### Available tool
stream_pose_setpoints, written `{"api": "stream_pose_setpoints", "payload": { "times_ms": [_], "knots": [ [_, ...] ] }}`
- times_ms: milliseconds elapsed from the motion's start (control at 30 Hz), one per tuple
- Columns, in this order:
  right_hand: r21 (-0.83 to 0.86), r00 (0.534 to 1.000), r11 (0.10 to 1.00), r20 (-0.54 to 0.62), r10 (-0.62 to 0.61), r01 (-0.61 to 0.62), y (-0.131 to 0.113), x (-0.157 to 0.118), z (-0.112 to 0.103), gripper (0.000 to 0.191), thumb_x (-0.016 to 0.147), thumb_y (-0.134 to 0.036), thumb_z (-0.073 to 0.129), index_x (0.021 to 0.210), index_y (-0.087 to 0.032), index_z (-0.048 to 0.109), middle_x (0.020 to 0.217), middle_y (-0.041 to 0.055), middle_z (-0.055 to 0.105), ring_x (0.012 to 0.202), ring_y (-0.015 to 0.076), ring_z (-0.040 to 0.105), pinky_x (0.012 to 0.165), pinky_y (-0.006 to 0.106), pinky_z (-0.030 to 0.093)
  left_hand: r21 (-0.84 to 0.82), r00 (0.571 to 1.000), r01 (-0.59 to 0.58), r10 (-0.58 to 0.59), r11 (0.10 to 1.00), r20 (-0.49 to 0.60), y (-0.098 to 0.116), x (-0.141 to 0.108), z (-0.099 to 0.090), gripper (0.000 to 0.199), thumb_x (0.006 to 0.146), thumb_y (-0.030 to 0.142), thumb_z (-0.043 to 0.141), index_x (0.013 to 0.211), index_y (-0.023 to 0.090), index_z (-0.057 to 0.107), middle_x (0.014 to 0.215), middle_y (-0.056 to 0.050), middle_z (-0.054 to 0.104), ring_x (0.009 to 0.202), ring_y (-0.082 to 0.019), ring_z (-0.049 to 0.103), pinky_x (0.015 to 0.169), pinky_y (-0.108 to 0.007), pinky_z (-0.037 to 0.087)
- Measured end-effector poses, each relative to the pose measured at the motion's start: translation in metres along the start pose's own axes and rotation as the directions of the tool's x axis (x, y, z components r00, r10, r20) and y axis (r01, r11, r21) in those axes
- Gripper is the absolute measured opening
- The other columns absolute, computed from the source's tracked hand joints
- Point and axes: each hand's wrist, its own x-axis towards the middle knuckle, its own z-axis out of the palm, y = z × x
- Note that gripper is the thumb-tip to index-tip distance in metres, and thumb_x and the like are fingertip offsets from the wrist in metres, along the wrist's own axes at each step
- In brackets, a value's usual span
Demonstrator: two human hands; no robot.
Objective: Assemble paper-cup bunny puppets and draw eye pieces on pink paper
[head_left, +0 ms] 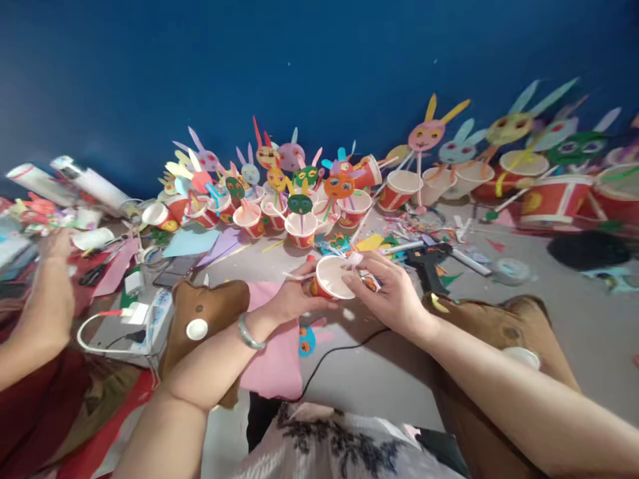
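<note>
A red and white paper cup (335, 278) is held near the middle, its open mouth facing up. My left hand (294, 293), with a bangle at the wrist, wraps round the cup's left side. At the cup's right rim, the fingers of my right hand (387, 289) are pinched on a small pale strip (353, 259). A thin white stick juts out left of the cup. Pink paper (274, 352) lies below my left hand, beside a blue paper face (307, 340) with orange eyes.
Behind stand several cups with paper rabbit faces (301, 226). A black glue gun (426, 263) lies right of my right hand, paper scraps around it. A black cable (332, 356) crosses the table. Brown cushions (212, 313) flank my arms. Another person's arm (47, 299) reaches in at left.
</note>
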Motion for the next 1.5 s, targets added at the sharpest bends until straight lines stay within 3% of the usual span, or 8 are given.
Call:
{"api": "stream_pose_setpoints", "payload": {
  "times_ms": [200, 500, 633, 767, 933, 1067, 1167, 1500],
  "knots": [
    [0.042, 0.988, 0.991, -0.088, 0.130, -0.126, 0.005, -0.002, -0.001, 0.014, 0.090, -0.035, 0.065, 0.094, -0.022, 0.069, 0.101, 0.0086, 0.074, 0.095, 0.0241, 0.070, 0.083, 0.039, 0.056, -0.008, 1.000, 0.015, -0.014, 1.000, 0.012, -0.002, 0.005, -0.002, 0.071, 0.049, 0.019, 0.097, 0.114, 0.017, 0.067, 0.112, -0.008, 0.071, 0.106, -0.023, 0.065, 0.095, -0.037, 0.050],
    [0.167, 0.966, 0.953, -0.013, 0.260, -0.254, 0.008, -0.007, 0.000, 0.025, 0.090, -0.046, 0.066, 0.092, -0.023, 0.074, 0.096, 0.0073, 0.077, 0.091, 0.0257, 0.072, 0.083, 0.040, 0.055, 0.048, 0.991, 0.136, -0.136, 0.990, 0.004, 0.001, 0.000, 0.001, 0.076, 0.048, 0.026, 0.098, 0.117, 0.016, 0.068, 0.110, -0.010, 0.072, 0.105, -0.027, 0.065, 0.092, -0.040, 0.051],
    [0.238, 0.941, 0.916, -0.018, 0.338, -0.324, 0.004, -0.003, -0.002, 0.039, 0.093, -0.055, 0.059, 0.110, -0.023, 0.074, 0.110, 0.0089, 0.076, 0.101, 0.0268, 0.071, 0.090, 0.041, 0.056, -0.033, 0.999, 0.050, -0.050, 0.998, -0.006, 0.000, 0.000, 0.000, 0.068, 0.058, 0.027, 0.095, 0.119, 0.018, 0.067, 0.112, -0.008, 0.071, 0.104, -0.024, 0.065, 0.092, -0.036, 0.050],
    [0.342, 0.912, 0.882, -0.134, 0.388, -0.324, 0.004, 0.001, -0.003, 0.043, 0.093, -0.058, 0.059, 0.118, -0.025, 0.070, 0.118, 0.0085, 0.073, 0.117, 0.0273, 0.066, 0.105, 0.044, 0.050, -0.146, 0.997, -0.057, 0.048, 0.988, -0.067, -0.005, 0.004, -0.005, 0.066, 0.064, 0.029, 0.091, 0.124, 0.020, 0.065, 0.119, -0.009, 0.070, 0.107, -0.024, 0.065, 0.092, -0.036, 0.052],
    [0.512, 0.888, 0.771, -0.037, 0.459, -0.377, 0.009, -0.001, 0.003, 0.058, 0.084, -0.057, 0.072, 0.132, -0.027, 0.060, 0.120, 0.0094, 0.071, 0.107, 0.0252, 0.069, 0.093, 0.042, 0.058, -0.219, 0.987, -0.128, 0.103, 0.967, -0.124, -0.002, 0.004, -0.002, 0.071, 0.066, 0.034, 0.090, 0.130, 0.022, 0.061, 0.124, -0.010, 0.068, 0.107, -0.024, 0.065, 0.090, -0.036, 0.053],
    [0.488, 0.897, 0.754, 0.188, 0.400, -0.439, 0.011, -0.007, 0.009, 0.055, 0.083, -0.055, 0.074, 0.130, -0.026, 0.064, 0.123, 0.0093, 0.071, 0.107, 0.0280, 0.069, 0.094, 0.044, 0.058, -0.261, 0.993, -0.088, 0.063, 0.961, -0.101, 0.006, 0.001, 0.005, 0.079, 0.066, 0.038, 0.090, 0.135, 0.021, 0.057, 0.128, -0.012, 0.066, 0.113, -0.027, 0.063, 0.095, -0.038, 0.050],
    [0.517, 0.908, 0.747, 0.264, 0.326, -0.418, 0.009, -0.011, 0.014, 0.065, 0.083, -0.052, 0.075, 0.141, -0.027, 0.057, 0.132, 0.0092, 0.067, 0.114, 0.0287, 0.067, 0.099, 0.043, 0.056, -0.238, 0.997, -0.062, 0.049, 0.969, -0.062, 0.006, -0.002, 0.008, 0.078, 0.067, 0.039, 0.089, 0.134, 0.020, 0.055, 0.131, -0.014, 0.064, 0.120, -0.030, 0.060, 0.100, -0.041, 0.048],
    [0.466, 0.933, 0.810, 0.227, 0.279, -0.356, -0.001, -0.011, 0.014, 0.089, 0.082, -0.061, 0.072, 0.155, -0.026, 0.038, 0.147, 0.0136, 0.055, 0.137, 0.0316, 0.051, 0.113, 0.046, 0.043, -0.145, 0.982, 0.185, -0.180, 0.972, 0.049, 0.024, -0.017, 0.024, 0.075, 0.069, 0.036, 0.089, 0.133, 0.026, 0.052, 0.135, -0.010, 0.063, 0.124, -0.030, 0.060, 0.100, -0.044, 0.051]
  ]
}}
